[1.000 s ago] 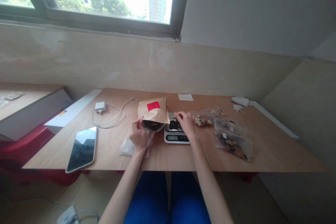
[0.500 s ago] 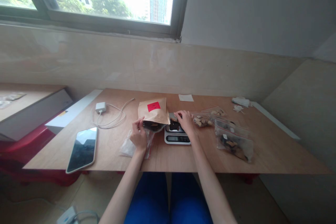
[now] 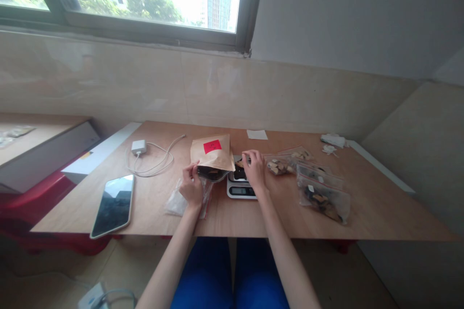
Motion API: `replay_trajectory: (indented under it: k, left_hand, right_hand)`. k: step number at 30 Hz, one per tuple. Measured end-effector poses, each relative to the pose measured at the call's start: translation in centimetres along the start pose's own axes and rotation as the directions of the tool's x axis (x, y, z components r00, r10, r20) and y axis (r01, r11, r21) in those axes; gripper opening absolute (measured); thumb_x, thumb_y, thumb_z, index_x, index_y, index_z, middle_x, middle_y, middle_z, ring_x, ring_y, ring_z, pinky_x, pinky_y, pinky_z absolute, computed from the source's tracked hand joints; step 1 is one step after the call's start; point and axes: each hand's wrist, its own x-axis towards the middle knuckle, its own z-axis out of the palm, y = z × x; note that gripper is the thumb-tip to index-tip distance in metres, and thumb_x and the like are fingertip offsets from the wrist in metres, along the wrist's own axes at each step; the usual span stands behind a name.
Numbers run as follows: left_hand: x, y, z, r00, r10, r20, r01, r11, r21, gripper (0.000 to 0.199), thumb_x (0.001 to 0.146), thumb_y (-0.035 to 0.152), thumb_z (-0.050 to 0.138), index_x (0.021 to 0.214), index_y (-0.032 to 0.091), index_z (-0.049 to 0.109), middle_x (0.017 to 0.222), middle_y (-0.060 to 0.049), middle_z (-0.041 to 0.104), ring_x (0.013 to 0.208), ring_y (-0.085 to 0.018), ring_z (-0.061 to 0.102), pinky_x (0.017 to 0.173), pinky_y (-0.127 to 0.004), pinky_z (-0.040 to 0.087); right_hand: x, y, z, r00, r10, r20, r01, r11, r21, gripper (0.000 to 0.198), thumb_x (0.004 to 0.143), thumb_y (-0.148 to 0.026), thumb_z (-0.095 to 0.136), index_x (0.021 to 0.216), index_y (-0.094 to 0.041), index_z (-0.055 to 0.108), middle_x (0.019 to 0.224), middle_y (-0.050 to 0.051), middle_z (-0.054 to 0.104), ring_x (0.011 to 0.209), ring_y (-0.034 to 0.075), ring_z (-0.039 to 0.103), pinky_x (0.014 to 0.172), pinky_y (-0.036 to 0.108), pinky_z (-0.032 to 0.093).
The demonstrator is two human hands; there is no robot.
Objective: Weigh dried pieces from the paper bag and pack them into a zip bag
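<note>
Left hand pinches paper bag at its mouth, unchanged. Right hand has shifted slightly over scale; dark pieces lie on it. Can't tell whether right fingers grip one; handling seems unfinished.

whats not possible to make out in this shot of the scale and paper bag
All in the head view:
Digits on the display of the scale: too small and blurred.
Writing on the red label: too small.
Depths of the paper bag: shadowed, hidden by its own wall.
Whether the right hand pinches anything: its own fingers block it.
Dark pieces on the scale: partly behind that hand.
Items on the far-left table: blurred.
</note>
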Motion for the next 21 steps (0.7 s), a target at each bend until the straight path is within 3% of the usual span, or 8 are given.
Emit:
replay_trajectory:
  k: [2, 4, 6, 9, 13, 16, 21]
  left_hand:
    - [0.0, 0.0, 0.0, 1.0, 0.001, 0.001, -0.001, 1.0, 0.005, 0.026, 0.09, 0.038, 0.04, 0.096, 0.02, 0.058, 0.096, -0.005, 0.07, 0.073, -0.015, 0.065, 0.057, -0.024, 0.039]
    - [0.0, 0.0, -0.1, 1.0, 0.006, 0.003, -0.006, 1.0, 0.001, 0.026, 0.09, 0.039, 0.04, 0.095, 0.02, 0.058, 0.096, -0.005, 0.07, 0.074, -0.015, 0.065, 0.058, -0.024, 0.04]
    - [0.0, 0.0, 0.0, 1.0, 0.009, 0.004, -0.009, 1.0, -0.001, 0.026, 0.09, 0.039, 0.04, 0.095, 0.02, 0.057, 0.096, -0.006, 0.069, 0.075, -0.015, 0.065, 0.058, -0.023, 0.04]
    - [0.0, -0.1, 0.0, 1.0, -0.005, 0.0, 0.005, 1.0, 0.017, 0.026, 0.09, 0.038, 0.04, 0.095, 0.02, 0.057, 0.095, -0.005, 0.07, 0.072, -0.015, 0.065, 0.055, -0.023, 0.039]
    - [0.1, -0.3, 0.2, 1.0, -0.012, 0.002, 0.012, 1.0, 0.021, 0.024, 0.09, 0.037, 0.04, 0.094, 0.02, 0.057, 0.093, -0.005, 0.07, 0.069, -0.014, 0.065, 0.055, -0.022, 0.039]
    - [0.0, -0.4, 0.2, 1.0, 0.002, 0.005, -0.002, 1.0, 0.026, 0.023, 0.09, 0.036, 0.041, 0.093, 0.019, 0.057, 0.092, -0.006, 0.07, 0.067, -0.014, 0.064, 0.054, -0.022, 0.039]
    - [0.0, -0.4, 0.3, 1.0, 0.013, -0.017, -0.013, 1.0, 0.018, 0.024, 0.09, 0.036, 0.041, 0.092, 0.019, 0.057, 0.093, -0.006, 0.07, 0.069, -0.014, 0.064, 0.055, -0.022, 0.039]
  right_hand:
    - [-1.6, -1.4, -0.5, 0.993, 0.011, -0.121, 0.008, 0.988, 0.156, 0.027, 0.092, -0.028, 0.033, 0.095, -0.016, 0.057, 0.096, 0.01, 0.059, 0.09, 0.018, 0.052, 0.08, 0.032, 0.04]
    - [-3.5, -3.0, -0.8, 0.992, -0.036, -0.12, 0.064, 0.969, 0.24, 0.029, 0.092, -0.026, 0.028, 0.095, -0.017, 0.056, 0.092, 0.009, 0.058, 0.087, 0.017, 0.054, 0.078, 0.031, 0.043]
    - [-5.2, -4.5, -0.7, 0.973, -0.226, 0.049, 0.204, 0.94, 0.273, 0.029, 0.091, -0.022, 0.029, 0.098, -0.019, 0.057, 0.093, 0.008, 0.06, 0.091, 0.017, 0.055, 0.083, 0.031, 0.044]
    - [-6.6, -6.5, 0.2, 0.876, -0.386, 0.29, 0.338, 0.919, 0.204, 0.034, 0.089, -0.016, 0.031, 0.115, -0.018, 0.053, 0.115, 0.009, 0.058, 0.104, 0.017, 0.052, 0.091, 0.031, 0.042]
    - [-6.6, -7.9, 1.2, 0.853, -0.251, 0.458, 0.312, 0.948, -0.062, 0.044, 0.088, -0.015, 0.035, 0.131, -0.011, 0.04, 0.132, 0.014, 0.047, 0.107, 0.023, 0.052, 0.088, 0.035, 0.045]
    - [-6.1, -8.2, 1.0, 0.837, -0.185, 0.515, 0.315, 0.932, -0.178, 0.044, 0.086, -0.01, 0.034, 0.129, -0.012, 0.042, 0.128, 0.015, 0.05, 0.102, 0.023, 0.055, 0.083, 0.034, 0.049]
    - [-5.6, -8.4, 0.3, 0.826, -0.157, 0.541, 0.327, 0.916, -0.233, 0.038, 0.086, -0.007, 0.034, 0.12, -0.015, 0.049, 0.112, 0.013, 0.058, 0.092, 0.022, 0.06, 0.075, 0.033, 0.052]
